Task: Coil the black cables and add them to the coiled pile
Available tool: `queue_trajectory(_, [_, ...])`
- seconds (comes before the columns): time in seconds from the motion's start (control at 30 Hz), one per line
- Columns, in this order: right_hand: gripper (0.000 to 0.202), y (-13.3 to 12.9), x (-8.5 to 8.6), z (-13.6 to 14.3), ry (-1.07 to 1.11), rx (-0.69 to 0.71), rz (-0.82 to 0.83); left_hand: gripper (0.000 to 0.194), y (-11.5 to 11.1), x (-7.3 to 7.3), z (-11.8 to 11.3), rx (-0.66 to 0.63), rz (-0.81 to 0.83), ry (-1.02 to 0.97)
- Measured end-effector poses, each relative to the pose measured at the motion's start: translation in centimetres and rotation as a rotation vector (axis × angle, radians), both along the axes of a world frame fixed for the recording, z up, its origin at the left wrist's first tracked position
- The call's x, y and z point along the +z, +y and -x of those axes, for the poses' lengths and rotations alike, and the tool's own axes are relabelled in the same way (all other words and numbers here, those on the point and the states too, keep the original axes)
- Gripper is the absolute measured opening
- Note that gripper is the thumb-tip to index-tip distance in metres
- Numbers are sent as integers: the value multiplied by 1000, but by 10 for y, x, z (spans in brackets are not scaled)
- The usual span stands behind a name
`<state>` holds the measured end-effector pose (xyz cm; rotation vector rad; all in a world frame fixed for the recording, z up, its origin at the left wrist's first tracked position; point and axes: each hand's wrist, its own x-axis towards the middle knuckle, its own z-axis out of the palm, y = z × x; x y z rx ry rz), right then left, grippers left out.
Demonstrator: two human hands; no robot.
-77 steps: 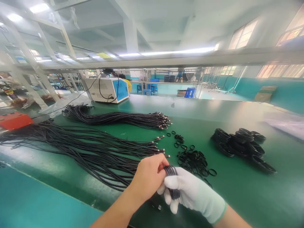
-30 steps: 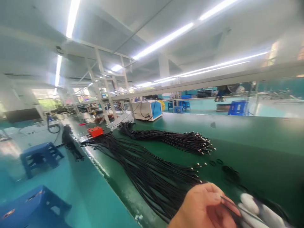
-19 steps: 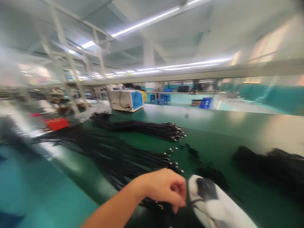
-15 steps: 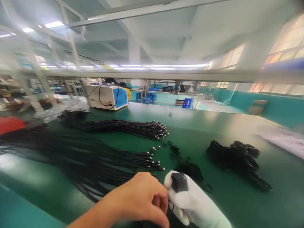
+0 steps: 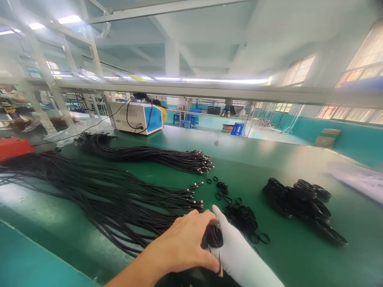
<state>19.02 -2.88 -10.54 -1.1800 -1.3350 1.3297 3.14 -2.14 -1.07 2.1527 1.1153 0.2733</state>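
Note:
At the lower middle, my bare left hand (image 5: 182,243) is closed, with a thin black band (image 5: 220,249) stretched between its fingers and thumb. My right hand (image 5: 236,247), in a white glove, presses close against it. One gloved finger points up; the others are mostly behind my left hand. Between the hands is a dark bundle of black loops (image 5: 214,235); whether it is bands or coiled cable I cannot tell. Just beyond lies a pile of loose black bands (image 5: 243,221). Left of my hands, long black cables (image 5: 119,199) with small metal plugs spread across the green table (image 5: 239,159).
A second bundle of black cables (image 5: 149,155) lies farther back. Coiled black cables (image 5: 299,199) are heaped at right. A white and blue machine (image 5: 136,117) stands at the table's back, a red object (image 5: 14,147) at far left, and a pale sheet (image 5: 359,177) at the right edge.
My hands have turned and come together. The band now spans my left fingers and thumb. The black bands seen around a gloved finger earlier are no longer plainly in view there.

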Motion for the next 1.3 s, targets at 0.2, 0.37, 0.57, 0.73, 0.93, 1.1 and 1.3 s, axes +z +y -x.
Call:
queue_trajectory(0.2, [79, -11, 20, 6, -368, -101, -77, 32, 23, 4, -1, -130, -11, 117])
queue_trajectory(0.37, [24, -22, 60, 5, -400, -99, -201, 22, 39, -5, 5, -158, 223, 9])
queue_trajectory(0.57, [45, -27, 62, -14, 586, 327, 25, 19, 17, -14, 4, -53, 285, -91])
queue_trajectory(0.73, [53, -26, 54, -17, 666, 389, 19, 17, 11, 6, 3, 121, 417, -639])
queue_trajectory(0.93, [53, -26, 48, -12, 658, 455, -8, 17, 8, 3, -22, 201, 448, -763])
queue_trajectory(1.1, [55, -20, 47, -15, 647, 407, -45, 17, 9, 6, -22, 241, 359, -772])
queue_trajectory(1.3, [39, -17, 42, -11, 615, 418, 34, 43, 3, 32, -11, -53, -204, -329])
